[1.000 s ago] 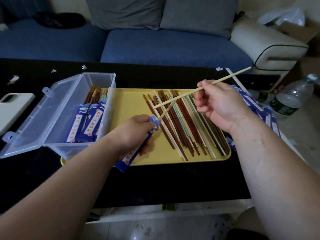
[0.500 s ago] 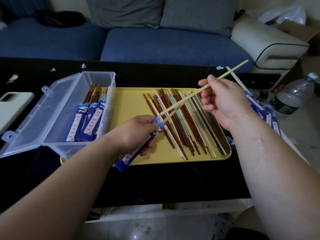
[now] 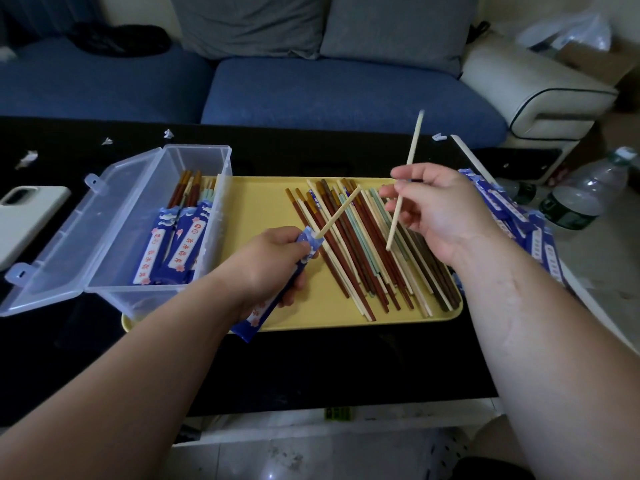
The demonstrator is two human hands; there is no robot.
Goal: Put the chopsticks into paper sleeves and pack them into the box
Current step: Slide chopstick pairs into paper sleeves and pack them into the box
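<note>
My left hand (image 3: 268, 263) grips a blue paper sleeve (image 3: 304, 244) over the yellow tray (image 3: 263, 209). One pale chopstick (image 3: 341, 211) sticks out of the sleeve's mouth, slanting up to the right. My right hand (image 3: 438, 211) pinches a second pale chopstick (image 3: 414, 143), held nearly upright and apart from the sleeve. Several loose chopsticks (image 3: 367, 251) in brown, cream and pale green lie on the tray. The clear plastic box (image 3: 145, 233) stands at the left with its lid open. Sleeved chopsticks (image 3: 180, 244) lie inside it.
A stack of blue paper sleeves (image 3: 519, 223) lies right of the tray. A white phone (image 3: 24, 220) rests at the table's left edge. Paper scraps (image 3: 27, 157) dot the black table. Plastic bottles (image 3: 585, 199) stand on the floor at right, and a blue sofa (image 3: 311, 88) is behind.
One chopstick now stays in the sleeve by itself. My right hand has drawn back to the right and swung the other chopstick from a low slant to nearly upright.
</note>
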